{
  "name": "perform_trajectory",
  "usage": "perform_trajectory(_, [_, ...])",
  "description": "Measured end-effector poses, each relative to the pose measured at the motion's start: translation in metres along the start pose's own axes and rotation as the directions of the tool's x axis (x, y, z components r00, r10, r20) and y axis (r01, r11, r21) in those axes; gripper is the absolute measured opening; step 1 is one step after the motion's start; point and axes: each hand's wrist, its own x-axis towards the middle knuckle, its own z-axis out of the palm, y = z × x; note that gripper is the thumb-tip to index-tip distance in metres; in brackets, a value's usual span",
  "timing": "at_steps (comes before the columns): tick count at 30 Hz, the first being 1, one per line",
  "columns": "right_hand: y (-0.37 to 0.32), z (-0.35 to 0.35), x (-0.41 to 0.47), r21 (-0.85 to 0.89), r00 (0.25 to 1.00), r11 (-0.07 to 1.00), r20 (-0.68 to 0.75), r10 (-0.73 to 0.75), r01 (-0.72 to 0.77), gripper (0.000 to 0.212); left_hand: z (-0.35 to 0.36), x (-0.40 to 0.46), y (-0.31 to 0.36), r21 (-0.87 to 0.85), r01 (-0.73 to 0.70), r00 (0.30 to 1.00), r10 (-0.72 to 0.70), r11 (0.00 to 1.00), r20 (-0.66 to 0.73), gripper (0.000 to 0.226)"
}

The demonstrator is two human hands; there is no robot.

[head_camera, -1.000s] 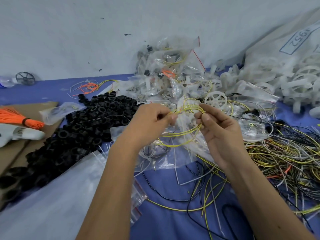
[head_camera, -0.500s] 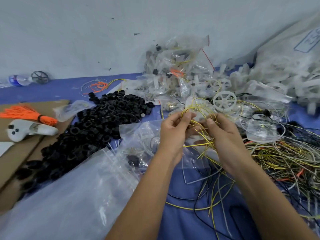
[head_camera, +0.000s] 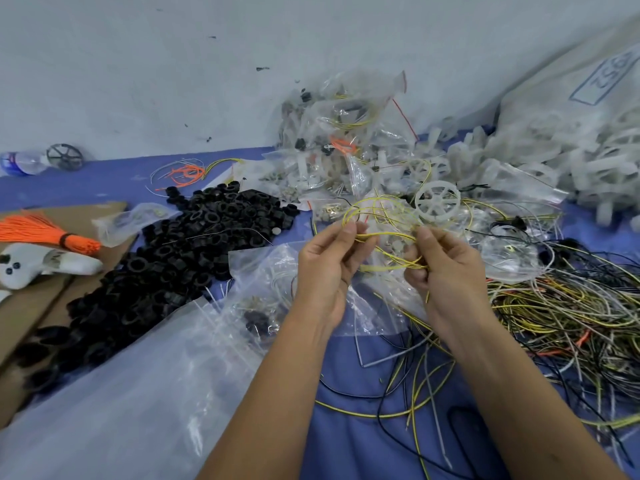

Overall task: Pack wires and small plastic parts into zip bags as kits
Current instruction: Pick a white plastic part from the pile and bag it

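Note:
A loop of thin yellow wire is held up between both hands over the blue cloth. My left hand pinches its left end and my right hand grips its right side, with the coils bunched between them. Under the hands lies a clear zip bag with small parts inside. A tangle of yellow, black and grey wires spreads to the right. A white plastic wheel lies just beyond the wire loop.
A heap of black plastic rings lies at left, a pile of filled zip bags at the back, white plastic parts at right. An orange wire bundle and cardboard sit far left; large clear bags lie in front.
The hands have drawn slightly apart, opening the yellow wire coil wider than half a second ago. The view has shifted a little.

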Motion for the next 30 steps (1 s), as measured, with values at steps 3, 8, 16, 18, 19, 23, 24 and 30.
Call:
perform_trajectory(3, [-0.003,-0.007,0.003,-0.044,0.984,0.995,-0.149,-0.1,0.095,0.011,-0.001,-0.002,-0.006,0.279,-0.045,0.998,0.031,0.959,0.054,0.027])
perform_trajectory(8, [-0.006,-0.013,0.002,-0.172,0.937,0.96,-0.238,-0.257,0.22,0.016,-0.005,-0.001,-0.01,0.584,-0.037,0.99,-0.05,0.811,0.132,0.023])
perform_trajectory(16, [-0.008,-0.012,0.005,-0.141,0.934,0.956,-0.216,-0.283,0.257,0.014,-0.005,0.0,-0.011,0.554,-0.033,0.995,-0.024,0.832,0.095,0.018])
perform_trajectory(18, [-0.01,-0.018,0.008,-0.164,0.918,0.95,-0.258,-0.302,0.267,0.013,-0.008,0.001,-0.015,0.718,-0.112,0.993,0.107,0.687,0.052,0.033])
perform_trajectory(19, [-0.01,-0.02,0.009,-0.187,0.911,0.944,-0.265,-0.315,0.272,0.012,-0.009,0.001,-0.018,0.788,-0.138,0.984,0.174,0.6,0.04,0.039])
perform_trajectory(23, [-0.008,-0.027,0.011,-0.336,0.896,0.894,-0.224,-0.383,0.298,0.021,-0.009,-0.004,-0.029,0.943,-0.122,0.97,0.237,0.31,0.048,0.045])
perform_trajectory(24, [-0.008,-0.027,0.011,-0.358,0.895,0.884,-0.213,-0.392,0.301,0.022,-0.009,-0.004,-0.031,0.954,-0.116,0.971,0.235,0.276,0.05,0.042])
perform_trajectory(30, [-0.014,-0.027,0.01,-0.255,0.967,0.946,-0.108,-0.233,0.199,0.021,-0.013,0.001,-0.028,0.873,-0.058,0.988,0.156,0.484,-0.021,0.018])
